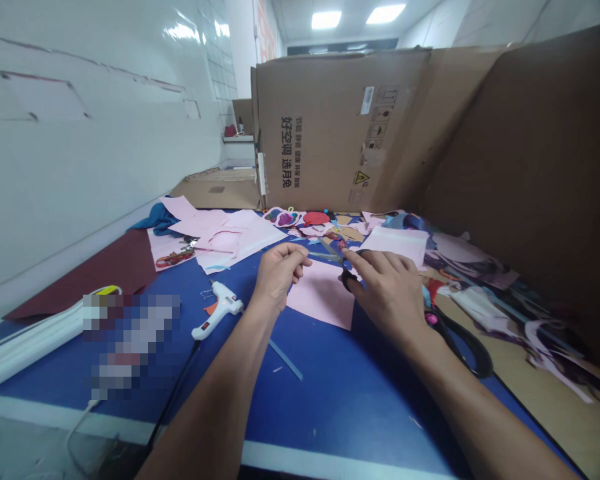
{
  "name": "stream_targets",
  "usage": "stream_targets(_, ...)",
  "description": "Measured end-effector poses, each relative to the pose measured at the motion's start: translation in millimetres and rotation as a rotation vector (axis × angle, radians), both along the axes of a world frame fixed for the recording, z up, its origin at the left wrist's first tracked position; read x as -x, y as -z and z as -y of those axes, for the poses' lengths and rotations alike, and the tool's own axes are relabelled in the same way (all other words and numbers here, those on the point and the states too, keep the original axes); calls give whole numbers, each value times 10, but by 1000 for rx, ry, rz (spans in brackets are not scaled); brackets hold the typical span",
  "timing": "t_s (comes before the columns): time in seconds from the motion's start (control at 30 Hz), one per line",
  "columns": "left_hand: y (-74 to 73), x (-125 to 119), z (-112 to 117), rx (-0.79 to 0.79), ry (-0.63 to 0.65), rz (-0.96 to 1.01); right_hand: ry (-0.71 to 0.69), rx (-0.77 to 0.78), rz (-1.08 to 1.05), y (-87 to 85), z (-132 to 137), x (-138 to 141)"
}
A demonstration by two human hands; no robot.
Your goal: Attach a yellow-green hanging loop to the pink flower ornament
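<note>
My left hand is closed in a pinch above the blue table, its fingertips close to the scissor blades. Whatever sits between those fingers is too small to make out. In my right hand is a pair of scissors with dark handles, the blades parted and pointing left toward my left hand. Beneath both hands lies a pink sheet, partly shaded. Left of my left forearm rests a white hot glue gun with an orange trigger. A narrow blue strip lies between my forearms.
Pink paper sheets and colourful cut pieces spread along the back. A large cardboard box stands behind them. Black-handled shears and scraps lie at right. A white tube-like object and maroon sheet lie left.
</note>
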State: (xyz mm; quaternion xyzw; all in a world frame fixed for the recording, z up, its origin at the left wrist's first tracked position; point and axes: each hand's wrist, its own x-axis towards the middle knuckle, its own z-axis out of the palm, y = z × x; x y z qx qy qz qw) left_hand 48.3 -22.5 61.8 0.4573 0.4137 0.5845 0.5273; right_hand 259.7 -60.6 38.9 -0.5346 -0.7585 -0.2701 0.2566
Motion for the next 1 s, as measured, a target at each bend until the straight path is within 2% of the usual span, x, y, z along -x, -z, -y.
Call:
stream_targets(0.13,-1,26,-19,-13,-101,-27,-3,13,-1,-3,6,7)
stream_targets(0.27,18,60,-68,16,-210,38,18,5,-47,-10,-3,-18)
stream_targets(0.37,60,-12,-55,65,-172,44,34,-14,-83,-7,-5,-19)
stream_targets(0.53,133,-252,60,-50,19,37,55,-31,-73,1,36,63)
stream_targets(0.7,156,-287,82,-81,-48,2,19,10,-51,5,74,159)
stream_targets(0.87,167,-235,58,-169,-114,-102,-55,124,-125,109,65,228)
stream_targets(1.0,192,-227,54,-222,-152,-202,-9,223,-137,118,110,293)
